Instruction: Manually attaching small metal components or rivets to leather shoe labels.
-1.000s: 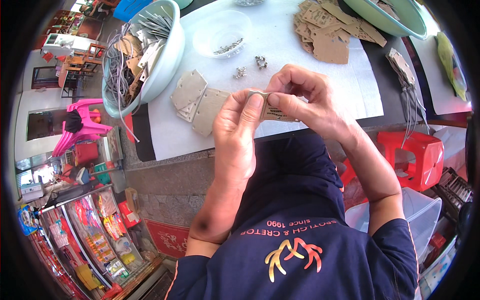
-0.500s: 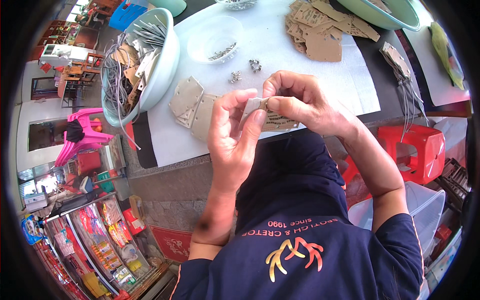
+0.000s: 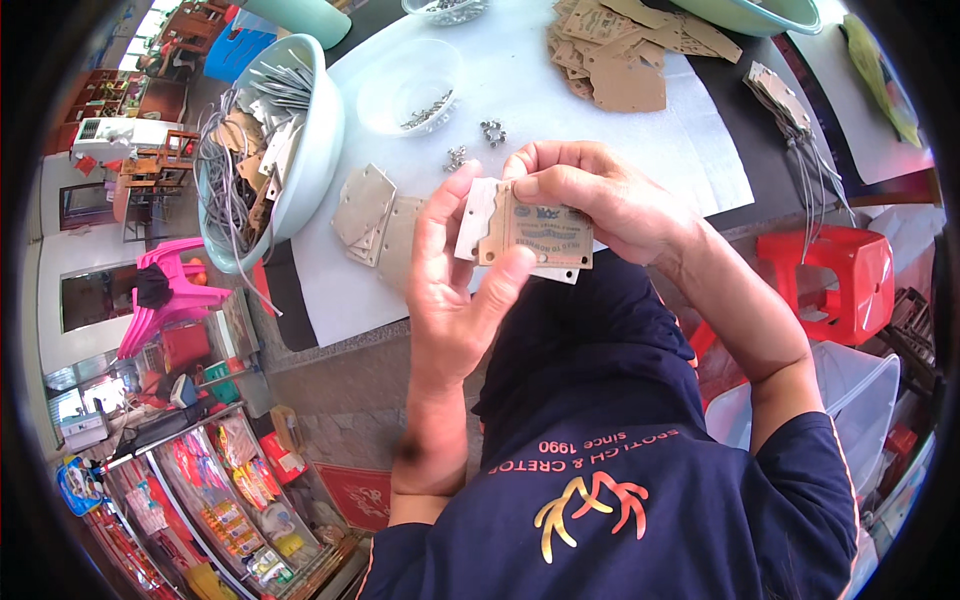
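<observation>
Held upright in front of me is a brown printed card point(image 3: 550, 232) with small corner holes, laid over a whitish plate point(image 3: 470, 232) that shows past its left and lower edges. My left hand point(image 3: 445, 300) grips the pair at the left, thumb on the front. My right hand point(image 3: 625, 205) pinches the upper edge between thumb and fingers. On the white sheet beyond lie two small clusters of metal fasteners point(image 3: 492, 133). More sit in a clear plastic bowl point(image 3: 385, 80). Left of my hands, greyish plates point(image 3: 363, 208) are stacked; brown cards point(image 3: 630, 82) are heaped farther back.
A pale green basin point(image 3: 328, 130) at the left holds cards and grey cords, one hanging over the table edge. Another basin point(image 3: 770, 16) stands at the far right. Corded cards point(image 3: 782, 105) lie near the right edge. A red stool point(image 3: 862, 285) and pink stools point(image 3: 165, 310) flank the table.
The card and plate have turned from a steep tilt so the printed face now shows broadly. Both hands still hold them, and my left thumb lies lower on the card.
</observation>
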Motion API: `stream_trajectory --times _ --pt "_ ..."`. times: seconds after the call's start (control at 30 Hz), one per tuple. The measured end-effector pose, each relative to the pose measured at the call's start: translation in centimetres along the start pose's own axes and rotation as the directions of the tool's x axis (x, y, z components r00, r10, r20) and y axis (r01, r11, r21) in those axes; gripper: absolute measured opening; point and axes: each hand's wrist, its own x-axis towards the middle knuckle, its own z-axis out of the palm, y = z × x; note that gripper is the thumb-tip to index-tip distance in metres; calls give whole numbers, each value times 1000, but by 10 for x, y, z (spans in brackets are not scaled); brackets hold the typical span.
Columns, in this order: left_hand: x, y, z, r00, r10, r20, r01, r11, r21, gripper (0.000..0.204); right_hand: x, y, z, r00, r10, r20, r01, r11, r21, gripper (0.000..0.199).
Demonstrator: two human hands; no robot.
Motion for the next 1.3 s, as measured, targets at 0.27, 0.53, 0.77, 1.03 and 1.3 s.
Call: stream_trajectory --times 0.27,0.53,0.77,1.03,1.3 --pt "-2 3 -2 994 -103 40 102 994 32 69 -2 7 5 996 -2 -92 11 996 94 18" --pt "-3 -2 -11 990 -68 120 75 996 -54 61 -2 7 4 998 -49 -43 53 995 80 20" --pt "1 -1 1 968 -238 -82 233 970 -69 32 -4 1 7 995 -86 -52 82 994 -71 19" --pt "3 -9 1 957 -227 -179 197 965 -171 24 -4 6 11 965 -232 -123 191 942 -277 15" --pt "6 -8 -2 957 -228 -177 179 950 -255 17 -1 3 11 979 -188 -74 182 980 -73 22"
